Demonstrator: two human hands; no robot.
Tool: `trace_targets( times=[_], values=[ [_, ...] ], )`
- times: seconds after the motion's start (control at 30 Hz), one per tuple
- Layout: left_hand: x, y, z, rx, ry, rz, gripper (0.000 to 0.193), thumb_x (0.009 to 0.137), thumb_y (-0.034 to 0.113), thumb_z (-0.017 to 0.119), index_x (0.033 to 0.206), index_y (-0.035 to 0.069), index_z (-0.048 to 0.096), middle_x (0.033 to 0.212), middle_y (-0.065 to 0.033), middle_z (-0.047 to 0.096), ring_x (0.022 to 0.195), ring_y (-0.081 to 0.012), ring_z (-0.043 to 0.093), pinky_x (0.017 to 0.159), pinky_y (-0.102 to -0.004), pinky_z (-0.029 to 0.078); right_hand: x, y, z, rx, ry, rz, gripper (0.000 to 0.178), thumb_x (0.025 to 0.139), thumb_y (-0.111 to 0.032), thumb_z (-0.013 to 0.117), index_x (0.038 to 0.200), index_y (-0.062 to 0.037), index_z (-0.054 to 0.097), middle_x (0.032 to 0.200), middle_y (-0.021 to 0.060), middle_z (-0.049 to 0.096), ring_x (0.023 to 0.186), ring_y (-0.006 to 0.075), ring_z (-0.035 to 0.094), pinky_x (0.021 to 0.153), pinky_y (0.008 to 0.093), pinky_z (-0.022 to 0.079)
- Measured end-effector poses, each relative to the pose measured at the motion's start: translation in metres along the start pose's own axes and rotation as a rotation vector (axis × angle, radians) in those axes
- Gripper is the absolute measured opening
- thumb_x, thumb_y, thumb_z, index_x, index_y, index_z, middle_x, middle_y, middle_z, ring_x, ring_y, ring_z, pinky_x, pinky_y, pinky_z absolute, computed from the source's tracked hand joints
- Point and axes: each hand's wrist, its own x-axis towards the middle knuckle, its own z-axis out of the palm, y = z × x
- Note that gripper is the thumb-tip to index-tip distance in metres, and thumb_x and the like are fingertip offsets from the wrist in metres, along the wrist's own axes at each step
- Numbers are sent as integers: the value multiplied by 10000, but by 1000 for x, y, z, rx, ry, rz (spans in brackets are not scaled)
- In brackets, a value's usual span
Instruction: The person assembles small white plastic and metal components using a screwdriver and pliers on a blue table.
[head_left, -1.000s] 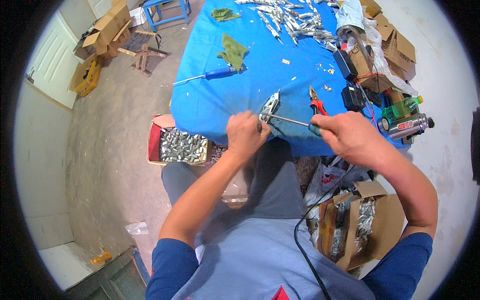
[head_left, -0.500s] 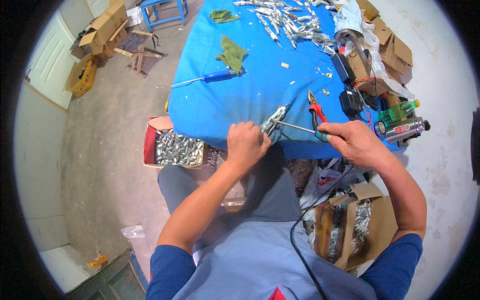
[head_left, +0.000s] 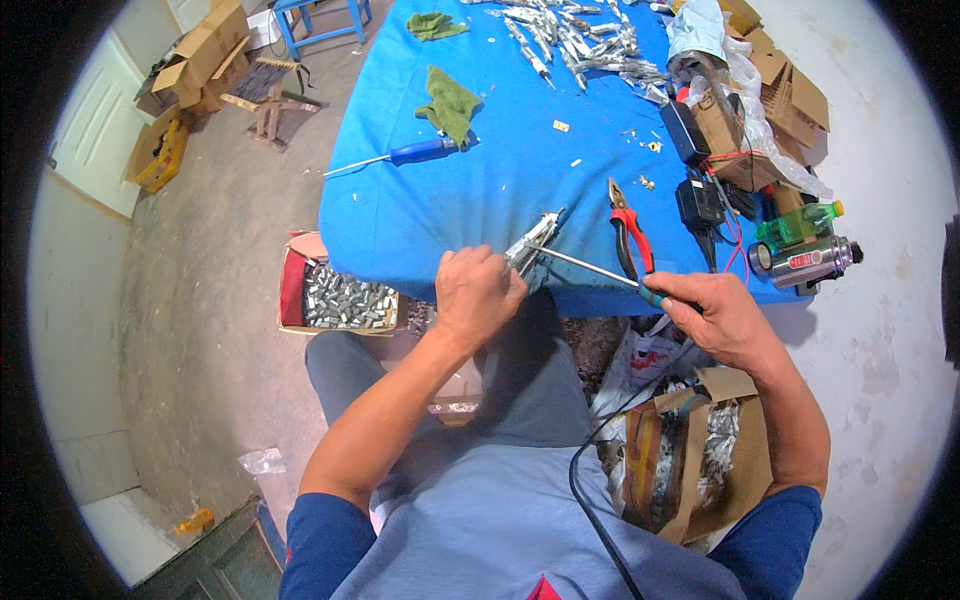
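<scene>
My left hand [head_left: 478, 297] is closed round a slim silver-grey metal piece [head_left: 533, 240] at the near edge of the blue-covered table. The piece tilts away from me, and its near end is hidden in my fingers. In my right hand [head_left: 722, 312] is a screwdriver [head_left: 588, 266] with a dark green handle. Its long shaft points left, and the tip meets the metal piece. Just beyond the shaft lie red-handled pliers [head_left: 630, 232], jaws pointing away from me.
A blue screwdriver [head_left: 420, 151] and green cloths [head_left: 449, 104] lie on the table [head_left: 400, 210]. Similar metal pieces [head_left: 590, 45] are heaped at the far side. Black adapters [head_left: 699, 203], a green bottle [head_left: 800, 225] and a steel flask [head_left: 812, 260] line the right edge. A box of small metal parts [head_left: 345, 297] stands lower left.
The view has shifted slightly. Both hands still hold the metal piece and the screwdriver, whose shaft now slants more, with its handle lower than its tip.
</scene>
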Motion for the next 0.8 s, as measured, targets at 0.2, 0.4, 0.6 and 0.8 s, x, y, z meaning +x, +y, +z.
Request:
trace_targets(
  times=[0.2,0.4,0.6,0.8],
  values=[
    [0,0,0,17,-19,-11,202,711,159,687,594,55,560,645,-94,519,649,-299,546,620,-419,381,-7,18,11,14,39,-44,296,870,-92,632,1163,-86,673,785,147,644,707,307,633,661,372,493],
    [1,1,0,32,-30,5,204,707,160,689,593,53,558,644,-94,517,643,-300,543,615,-420,381,-4,37,19,-11,29,-110,297,884,-114,637,1178,-80,665,772,143,642,709,323,632,660,386,496],
    [1,1,1,67,-52,5,197,694,154,686,589,50,556,646,-96,519,635,-300,537,613,-418,382,6,68,24,156,-39,-119,329,904,-140,637,1224,-63,647,748,126,643,618,228,595,613,349,481],
    [1,2,0,60,-53,-20,207,693,153,685,581,48,546,648,-96,515,634,-305,530,611,-419,377,23,84,17,744,-308,433,364,967,-252,600,1270,-54,639,754,26,644,500,49,483,463,212,391]
  ],
)
